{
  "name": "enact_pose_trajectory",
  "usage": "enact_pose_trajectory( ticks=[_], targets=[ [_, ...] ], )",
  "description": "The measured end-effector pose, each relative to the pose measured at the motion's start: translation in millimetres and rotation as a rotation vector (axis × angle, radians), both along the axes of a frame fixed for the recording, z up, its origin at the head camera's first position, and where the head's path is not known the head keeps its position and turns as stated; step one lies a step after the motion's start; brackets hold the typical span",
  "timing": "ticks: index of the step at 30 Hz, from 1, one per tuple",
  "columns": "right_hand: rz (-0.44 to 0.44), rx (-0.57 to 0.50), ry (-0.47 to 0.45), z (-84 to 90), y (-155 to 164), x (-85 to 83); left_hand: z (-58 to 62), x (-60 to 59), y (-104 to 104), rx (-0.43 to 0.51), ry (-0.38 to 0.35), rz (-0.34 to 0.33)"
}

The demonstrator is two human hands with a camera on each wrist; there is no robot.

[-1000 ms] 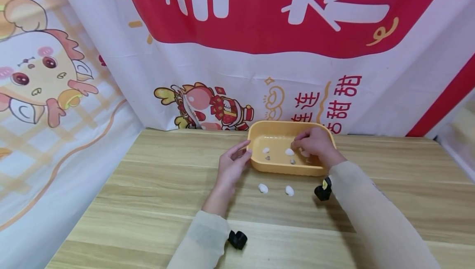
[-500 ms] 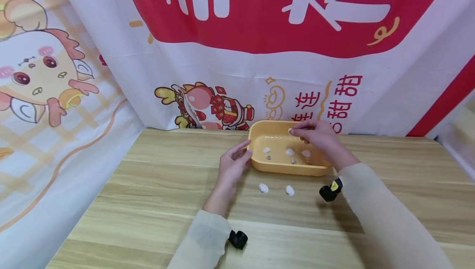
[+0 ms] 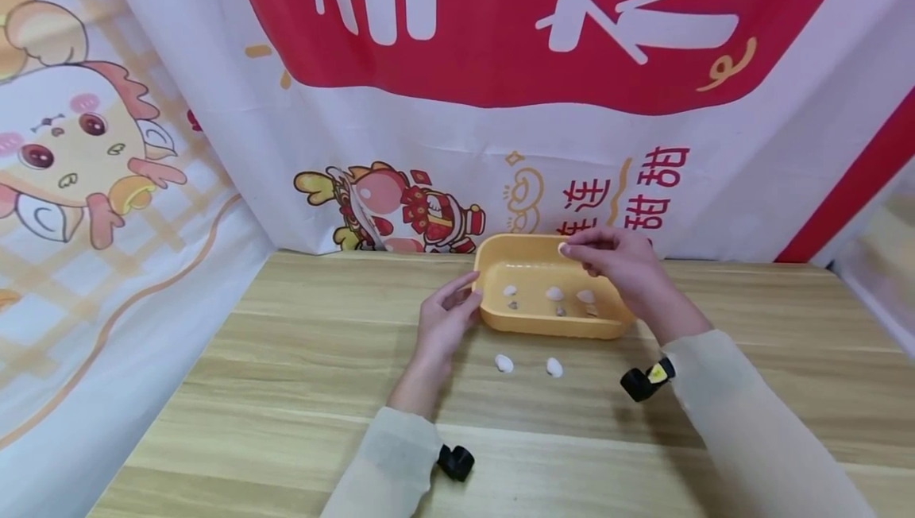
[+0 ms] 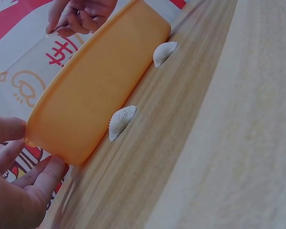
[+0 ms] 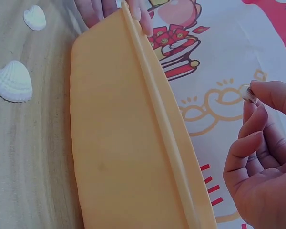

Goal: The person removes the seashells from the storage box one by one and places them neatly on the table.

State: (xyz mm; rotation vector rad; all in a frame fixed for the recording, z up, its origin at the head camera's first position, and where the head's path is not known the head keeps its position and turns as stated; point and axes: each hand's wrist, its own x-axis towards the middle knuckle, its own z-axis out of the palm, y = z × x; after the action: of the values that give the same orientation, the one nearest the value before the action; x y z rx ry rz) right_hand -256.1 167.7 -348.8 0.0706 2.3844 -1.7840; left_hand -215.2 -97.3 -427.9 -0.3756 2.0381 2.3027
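An orange-yellow plastic basin stands against the cloth backdrop. Inside lie several seashells, among them a white shell and a small dark one. My left hand touches the basin's left end, thumb and index finger spread and fairly straight. Above the basin's far right part, my right hand pinches a small seashell between thumb and index finger; it looks pale with brown marks. Two white ribbed seashells rest on the table in front of the basin.
The wood-grain table reaches back to a printed cloth, which hangs right behind the basin. Another printed cloth borders the left side. Black wrist cameras are strapped to both wrists.
My right hand has risen from inside the basin to above its far rim, bringing up the small seashell. Shells that it covered now show. My left hand stays against the basin's left end.
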Motion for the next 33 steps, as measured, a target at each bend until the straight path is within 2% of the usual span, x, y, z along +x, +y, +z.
enact_pose_trajectory(
  ticks=[6, 13, 24, 30, 33],
  targets=[
    [0.025, -0.006, 0.049, -1.4, 3.5, 11.3, 0.2, 0.4, -0.1, 0.005, 0.007, 0.003],
    [0.037, -0.033, 0.037, -4.6, 10.7, 35.1, -1.8, -0.9, -0.4, -0.002, -0.002, 0.004],
    [0.056, -0.052, 0.047, -25.3, 26.1, 69.6, -1.3, -0.3, -1.0, 0.002, -0.004, 0.012],
    [0.033, 0.003, 0.031, -35.2, 35.2, 85.7, -1.7, -0.9, 0.1, -0.008, -0.013, 0.004],
    [0.034, -0.006, 0.021, -42.0, 37.6, 92.1, -1.8, -0.8, 0.4, -0.008, -0.006, 0.009]
  ],
)
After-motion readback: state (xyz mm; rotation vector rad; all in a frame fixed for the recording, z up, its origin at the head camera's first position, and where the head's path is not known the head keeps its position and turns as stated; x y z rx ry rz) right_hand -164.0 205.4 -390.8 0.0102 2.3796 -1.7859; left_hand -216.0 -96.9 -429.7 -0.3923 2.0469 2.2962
